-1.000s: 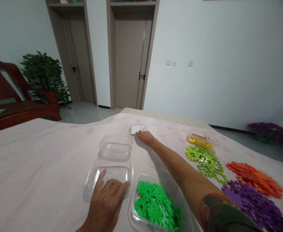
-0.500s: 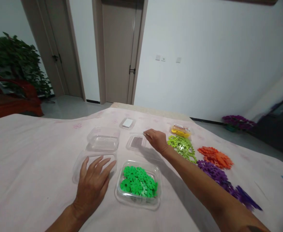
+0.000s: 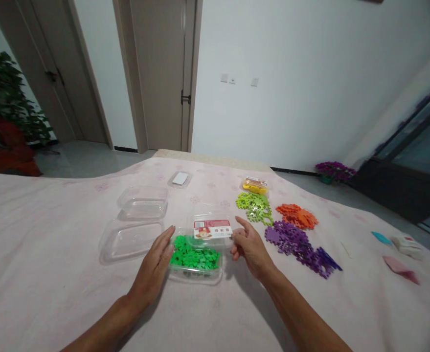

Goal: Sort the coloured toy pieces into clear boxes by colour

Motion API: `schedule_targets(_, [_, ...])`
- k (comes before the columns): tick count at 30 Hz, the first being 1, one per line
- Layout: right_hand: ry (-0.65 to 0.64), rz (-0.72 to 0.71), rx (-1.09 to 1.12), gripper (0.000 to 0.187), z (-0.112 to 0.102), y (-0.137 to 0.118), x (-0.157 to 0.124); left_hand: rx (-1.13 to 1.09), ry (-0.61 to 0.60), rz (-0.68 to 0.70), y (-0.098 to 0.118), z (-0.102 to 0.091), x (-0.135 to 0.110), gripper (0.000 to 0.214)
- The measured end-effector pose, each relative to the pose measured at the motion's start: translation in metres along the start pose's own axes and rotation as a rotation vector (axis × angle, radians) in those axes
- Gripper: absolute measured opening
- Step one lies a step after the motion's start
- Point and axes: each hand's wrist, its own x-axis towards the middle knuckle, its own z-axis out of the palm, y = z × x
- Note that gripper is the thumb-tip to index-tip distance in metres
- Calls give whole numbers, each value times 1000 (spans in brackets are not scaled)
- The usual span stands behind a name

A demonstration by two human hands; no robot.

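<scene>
A clear plastic box [image 3: 196, 271] filled with green snowflake pieces [image 3: 192, 255] sits on the pink cloth in front of me. My left hand [image 3: 156, 264] rests against the box's left side with the fingers stretched out. My right hand [image 3: 249, 247] pinches the right edge of a clear lid [image 3: 213, 229] with a red and white label. The lid is tilted over the back of the box.
Two empty clear boxes [image 3: 143, 201] [image 3: 126, 239] lie to the left, a small lid with a white card [image 3: 180, 178] behind. Right of me are a yellow-filled box [image 3: 254, 185] and lime [image 3: 255, 206], orange [image 3: 297, 216] and purple [image 3: 299, 242] piles. Small items [image 3: 401, 244] lie far right.
My right hand came back from the far side with the labelled lid and now holds it over the green box. My left hand moved off the empty box to the green box's side. My view turned right.
</scene>
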Motion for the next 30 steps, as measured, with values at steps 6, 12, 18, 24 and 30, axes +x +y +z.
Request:
schedule_targets(6, [34, -16, -288, 72, -7, 28, -25, -69, -23, -133, 7, 14, 21, 63])
schedule_targets(12, [-12, -56, -683, 61, 1, 37, -35, -99, 11, -197, 9, 30, 17, 65])
schedule_targets(18, [-7, -86, -936, 51, 4, 28, -32, -351, 47, -369, 3, 32, 26, 59])
schedule_targets(24, [-55, -40, -920, 50, 7, 26, -16, -505, 72, -479, 7, 32, 34, 57])
schedule_targets(30, [-86, -102, -773, 57, -1, 36, -22, -776, 27, -554, 19, 30, 28, 72])
